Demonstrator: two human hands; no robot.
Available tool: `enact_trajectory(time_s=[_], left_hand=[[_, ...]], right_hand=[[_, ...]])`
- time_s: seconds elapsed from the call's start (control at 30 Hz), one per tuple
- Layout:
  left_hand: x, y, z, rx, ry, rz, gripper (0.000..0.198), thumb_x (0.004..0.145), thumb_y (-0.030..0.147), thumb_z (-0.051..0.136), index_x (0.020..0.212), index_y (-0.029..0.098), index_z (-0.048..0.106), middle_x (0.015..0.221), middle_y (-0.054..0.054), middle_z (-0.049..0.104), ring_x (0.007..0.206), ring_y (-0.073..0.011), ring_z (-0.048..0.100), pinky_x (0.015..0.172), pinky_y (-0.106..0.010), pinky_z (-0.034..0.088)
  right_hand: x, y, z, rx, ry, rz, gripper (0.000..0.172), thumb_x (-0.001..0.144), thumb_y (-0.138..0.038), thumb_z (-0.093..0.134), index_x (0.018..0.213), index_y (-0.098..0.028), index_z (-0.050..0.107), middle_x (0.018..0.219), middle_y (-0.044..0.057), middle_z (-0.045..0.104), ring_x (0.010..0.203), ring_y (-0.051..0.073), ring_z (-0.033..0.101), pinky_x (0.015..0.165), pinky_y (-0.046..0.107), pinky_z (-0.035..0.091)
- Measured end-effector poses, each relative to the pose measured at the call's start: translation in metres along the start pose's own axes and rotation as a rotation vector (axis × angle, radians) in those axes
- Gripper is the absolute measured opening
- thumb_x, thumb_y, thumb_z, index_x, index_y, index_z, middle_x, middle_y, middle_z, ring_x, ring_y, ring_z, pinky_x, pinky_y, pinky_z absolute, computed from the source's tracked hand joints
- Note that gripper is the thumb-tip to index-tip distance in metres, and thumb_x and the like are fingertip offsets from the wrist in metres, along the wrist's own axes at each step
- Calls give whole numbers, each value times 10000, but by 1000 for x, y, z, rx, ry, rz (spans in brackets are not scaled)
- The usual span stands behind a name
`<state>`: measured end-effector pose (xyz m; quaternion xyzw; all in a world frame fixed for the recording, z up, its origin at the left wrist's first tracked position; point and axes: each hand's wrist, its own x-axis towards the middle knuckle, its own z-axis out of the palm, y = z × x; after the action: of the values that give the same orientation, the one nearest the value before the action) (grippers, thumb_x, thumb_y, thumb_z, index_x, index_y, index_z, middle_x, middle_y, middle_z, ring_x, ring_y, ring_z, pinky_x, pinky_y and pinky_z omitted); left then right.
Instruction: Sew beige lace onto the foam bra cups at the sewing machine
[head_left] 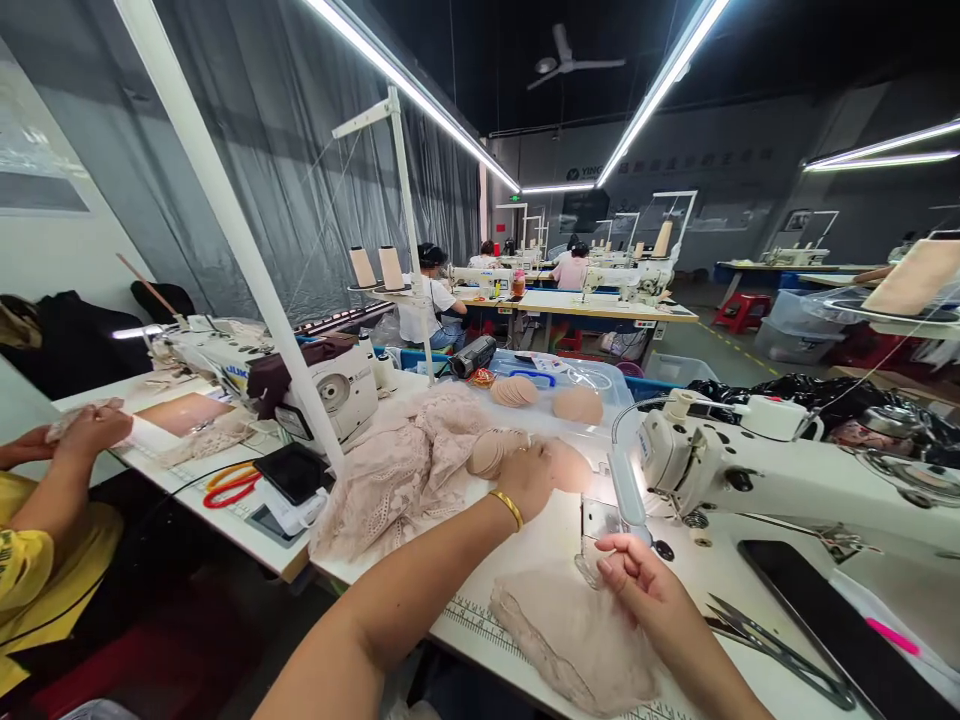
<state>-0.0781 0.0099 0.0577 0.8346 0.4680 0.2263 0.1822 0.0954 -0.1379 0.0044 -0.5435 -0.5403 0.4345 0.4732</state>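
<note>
My left hand (525,478), wearing a gold bangle (508,508), reaches across to the round beige pads. A stack of pads (486,456) lies to its left and a larger beige pad (568,466) just to its right. The back of the hand hides its fingertips. My right hand (637,575) is beside the sewing machine's needle area, thumb and forefinger pinched near a small clear piece (589,570); whether they grip it I cannot make out. Under that hand, a sheer beige lace-edged fabric piece (574,640) lies at the table's front edge.
Bunched beige lace (397,470) lies left of the pads. More pads (577,405) rest on a clear plastic bin (611,375) behind. The white sewing machine (795,470), scissors (780,650) and a black phone (832,620) stand right. A co-worker's hands (94,425) work at left.
</note>
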Motion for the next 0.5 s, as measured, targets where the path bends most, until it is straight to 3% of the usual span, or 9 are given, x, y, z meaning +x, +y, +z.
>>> enact_trajectory(time_s=[0.1, 0.17, 0.3, 0.37, 0.5], left_hand=[[7, -6, 0, -24, 37, -17, 190, 887, 140, 642, 1072, 130, 684, 1139, -201, 718, 1165, -359, 640, 1093, -506, 419], [3, -8, -8, -75, 96, -34, 153, 921, 155, 597, 1042, 158, 690, 1080, -163, 725, 1135, -327, 641, 1088, -484, 424], [-24, -2, -33, -240, 222, -92, 428, 934, 183, 545, 1362, 186, 557, 1121, -98, 692, 1035, -225, 646, 972, -376, 503], [-49, 6, -42, -380, 175, -106, 495, 921, 238, 571, 1406, 175, 492, 998, -50, 657, 891, -176, 636, 815, -300, 529], [-103, 23, -42, -899, -138, -209, 489, 838, 383, 715, 1247, 179, 542, 860, 24, 507, 765, -122, 532, 662, -225, 452]], right_hand=[[-1, 2, -1, -2, 1, -8, 533, 869, -739, 632, 1060, -244, 684, 709, -27, 570, 609, 181, 589, 514, 283, 455], [-1, 2, -1, 5, 6, -7, 552, 865, -750, 633, 1070, -240, 690, 724, -18, 582, 629, 186, 597, 518, 283, 466], [0, 2, -1, 39, 32, 6, 587, 858, -771, 634, 1066, -226, 694, 754, -3, 605, 645, 185, 590, 535, 289, 477], [-1, 2, -3, 63, 43, 14, 576, 861, -760, 645, 1065, -224, 695, 788, 12, 640, 660, 184, 592, 558, 296, 488], [-6, 0, -8, 115, 46, 23, 527, 928, -725, 595, 1094, -233, 687, 884, 43, 700, 660, 173, 581, 613, 322, 511]])
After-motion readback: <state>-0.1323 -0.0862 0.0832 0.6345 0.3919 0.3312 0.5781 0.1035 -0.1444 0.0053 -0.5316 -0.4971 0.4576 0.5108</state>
